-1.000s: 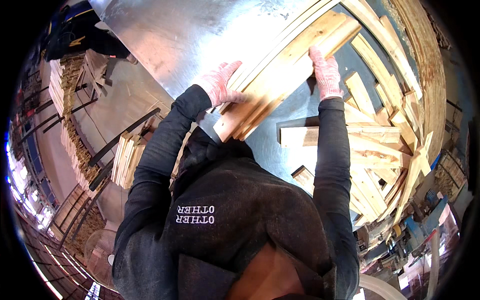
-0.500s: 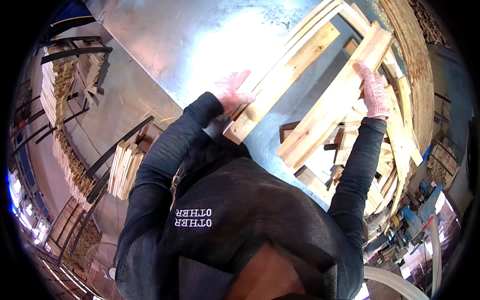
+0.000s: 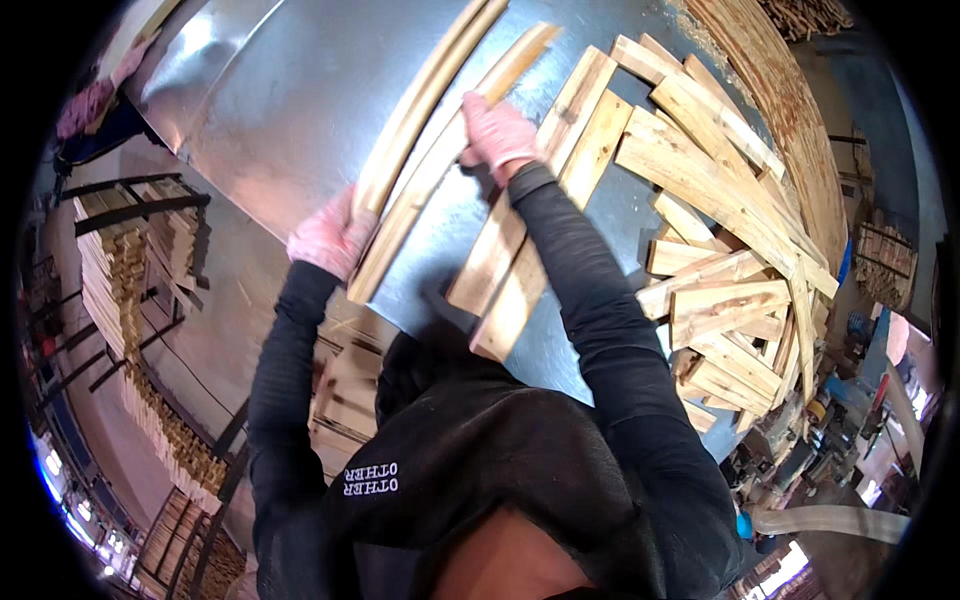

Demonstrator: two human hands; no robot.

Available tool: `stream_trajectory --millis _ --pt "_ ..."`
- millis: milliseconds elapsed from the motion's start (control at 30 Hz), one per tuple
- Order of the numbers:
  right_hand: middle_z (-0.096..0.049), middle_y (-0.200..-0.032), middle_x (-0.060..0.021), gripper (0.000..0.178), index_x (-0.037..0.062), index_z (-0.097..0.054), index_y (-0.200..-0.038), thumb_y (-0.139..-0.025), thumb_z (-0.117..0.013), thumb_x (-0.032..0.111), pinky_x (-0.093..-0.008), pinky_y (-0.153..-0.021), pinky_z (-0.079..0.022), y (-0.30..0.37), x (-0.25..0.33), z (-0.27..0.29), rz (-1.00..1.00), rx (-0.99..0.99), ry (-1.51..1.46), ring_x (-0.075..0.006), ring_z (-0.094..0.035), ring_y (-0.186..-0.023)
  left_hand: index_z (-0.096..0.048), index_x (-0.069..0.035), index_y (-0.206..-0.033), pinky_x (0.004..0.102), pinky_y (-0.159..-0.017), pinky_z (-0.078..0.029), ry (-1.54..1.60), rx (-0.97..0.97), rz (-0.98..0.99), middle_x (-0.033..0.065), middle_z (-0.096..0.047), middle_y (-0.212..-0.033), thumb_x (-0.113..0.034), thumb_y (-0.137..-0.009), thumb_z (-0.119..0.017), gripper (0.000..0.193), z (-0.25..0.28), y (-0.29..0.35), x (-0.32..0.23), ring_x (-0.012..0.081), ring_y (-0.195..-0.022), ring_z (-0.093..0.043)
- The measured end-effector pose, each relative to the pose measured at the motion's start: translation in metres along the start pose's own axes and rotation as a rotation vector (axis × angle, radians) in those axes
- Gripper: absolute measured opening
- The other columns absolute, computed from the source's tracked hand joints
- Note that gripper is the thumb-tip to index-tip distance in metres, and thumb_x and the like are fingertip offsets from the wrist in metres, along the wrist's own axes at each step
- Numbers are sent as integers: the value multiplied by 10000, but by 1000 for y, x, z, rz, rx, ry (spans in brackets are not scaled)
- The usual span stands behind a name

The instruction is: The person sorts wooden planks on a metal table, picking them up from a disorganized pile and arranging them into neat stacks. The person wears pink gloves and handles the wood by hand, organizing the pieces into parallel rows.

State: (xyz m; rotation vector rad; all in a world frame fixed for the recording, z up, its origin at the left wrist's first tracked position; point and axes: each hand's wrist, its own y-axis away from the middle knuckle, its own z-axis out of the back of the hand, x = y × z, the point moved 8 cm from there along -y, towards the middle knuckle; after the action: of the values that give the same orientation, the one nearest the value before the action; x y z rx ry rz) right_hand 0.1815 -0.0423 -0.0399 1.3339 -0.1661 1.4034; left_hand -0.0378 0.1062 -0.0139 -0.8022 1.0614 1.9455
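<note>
Both of my hands wear pink-and-white gloves. My left hand is closed round the near end of long, narrow wooden boards, its thumb side against them. My right hand grips another pale board near its far part, alongside the first ones. These boards slant away from me over the metal table and look turned on edge; their far ends are slightly blurred. To the right, beneath my right forearm, two flat boards lie side by side, partly covered by the sleeve.
A loose pile of boards and short offcuts covers the right of the metal tabletop. A rough wooden edge curves beyond it. Stacked boards on racks stand at left. Another person's gloved hand shows at upper left.
My right hand has left a board on the right and crossed to the boards at my left hand. Those boards have shifted left with my left hand. Two boards now lie beside them.
</note>
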Motion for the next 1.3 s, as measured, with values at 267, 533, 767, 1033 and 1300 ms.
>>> stream_trajectory --millis 267,533,767,1033,1300 --pt "-627 -1199 -249 643 -13 -483 -1382 -901 -592 400 -428 -1036 -422 35 -10 11 299 -280 194 -386 -562 -1182 -229 4 -1518 421 -983 -478 81 -65 -40 203 -532 -1344 -307 -762 -748 969 5 -9 37 287 -1194 -574" --pt "-497 -1384 -278 892 -41 -291 -1487 -844 -700 422 -404 -1057 -413 88 -14 -53 461 -248 291 -395 -482 -1293 -266 27 -1493 361 -946 -489 -139 -197 43 175 -567 -1301 -158 -763 -789 917 0 -30 52 246 -1130 -586" --pt "-664 -1100 -238 563 63 -507 -1328 -862 -666 336 -406 -917 -498 43 -2 -101 273 173 -96 -366 -641 -1044 -123 64 -1509 419 -979 -463 73 -184 -125 288 -508 -1286 -274 -716 -856 1131 -12 -5 46 430 -1136 -552" --pt "-659 -1141 -211 542 -81 -571 -1232 -928 -644 362 -352 -914 -477 79 -83 -14 111 -91 -83 -269 -621 -1067 -357 3 -1451 350 -944 -497 -184 -299 34 175 -602 -1250 -170 -768 -784 824 22 -10 65 259 -1096 -607" --pt "-646 -1165 -94 458 -53 -536 -1309 -980 -600 258 -293 -948 -453 134 -161 16 -55 -46 -419 -146 -576 -1052 -430 -67 -1325 527 -894 -485 -920 -375 297 209 -611 -1157 -332 -778 -717 672 123 -29 54 388 -1073 -601"
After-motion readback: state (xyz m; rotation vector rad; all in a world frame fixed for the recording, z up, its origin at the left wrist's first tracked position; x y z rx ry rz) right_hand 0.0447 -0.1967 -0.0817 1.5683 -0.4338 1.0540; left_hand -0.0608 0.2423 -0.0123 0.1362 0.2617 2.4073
